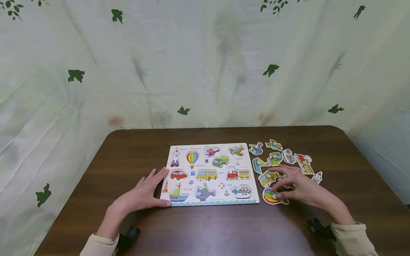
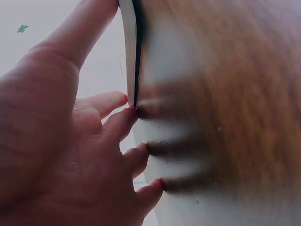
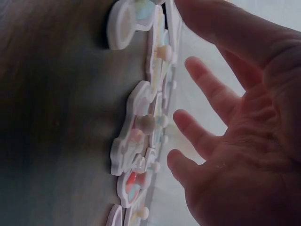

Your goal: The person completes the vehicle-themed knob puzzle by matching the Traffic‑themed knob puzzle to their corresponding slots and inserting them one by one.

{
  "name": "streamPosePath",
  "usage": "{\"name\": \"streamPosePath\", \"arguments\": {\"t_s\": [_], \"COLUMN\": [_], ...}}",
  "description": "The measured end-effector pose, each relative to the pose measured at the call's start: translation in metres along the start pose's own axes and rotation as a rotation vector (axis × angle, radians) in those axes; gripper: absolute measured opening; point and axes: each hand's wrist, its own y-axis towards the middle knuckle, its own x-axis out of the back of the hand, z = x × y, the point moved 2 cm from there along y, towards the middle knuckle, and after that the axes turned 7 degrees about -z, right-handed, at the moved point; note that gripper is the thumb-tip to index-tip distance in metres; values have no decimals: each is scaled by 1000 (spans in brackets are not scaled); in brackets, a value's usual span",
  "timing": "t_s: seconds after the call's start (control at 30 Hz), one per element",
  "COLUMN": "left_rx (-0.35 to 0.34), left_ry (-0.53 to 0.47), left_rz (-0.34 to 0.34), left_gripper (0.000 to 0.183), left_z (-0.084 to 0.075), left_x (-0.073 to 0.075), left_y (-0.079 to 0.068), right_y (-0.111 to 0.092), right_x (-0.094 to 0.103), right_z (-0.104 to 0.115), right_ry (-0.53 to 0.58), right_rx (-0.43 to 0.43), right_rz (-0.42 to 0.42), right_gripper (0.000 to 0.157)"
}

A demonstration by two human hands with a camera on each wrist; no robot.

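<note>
At a brown tabletop (image 1: 217,231), lower frame, before a leaf-print curtain (image 1: 198,71): touching puzzle board (image 1: 184,180) with left fingers (image 1: 159,176) apart; pinching balloon piece (image 1: 268,199), lower right, with right fingers (image 1: 286,194).

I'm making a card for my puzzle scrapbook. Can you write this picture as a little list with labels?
Board: white, with printed vehicles, on the brown table
Left hand: fingers at the board's left side
Right hand: fingers pinching the balloon piece
Other pieces: bunched right of the board
Background: pale cloth with green shapes
</note>
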Motion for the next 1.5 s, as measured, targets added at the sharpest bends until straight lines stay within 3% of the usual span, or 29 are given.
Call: {"name": "streamPosePath", "arguments": {"t_s": [0.33,0.6,0.83,1.2,1.5], "left_rx": [5,14,12,7,11], "left_ry": [10,3,-2,2,-4], "left_rz": [-1,1,6,8,14], "left_gripper": [111,109,108,109,107], "left_z": [1,3,3,1,-2], "left_x": [0,-1,-2,-1,2], "left_y": [0,0,-1,-1,-2], "right_y": [-1,0,-1,-1,-2], "right_x": [-7,-11,-12,-15,-16], "right_z": [0,3,7,13,14], "right_ry": [-16,-20,-63,-36,-93], "right_rx": [-56,12,10,-28,17], "right_rz": [55,56,60,99,77], "right_gripper": [32,36,33,32,33]}}
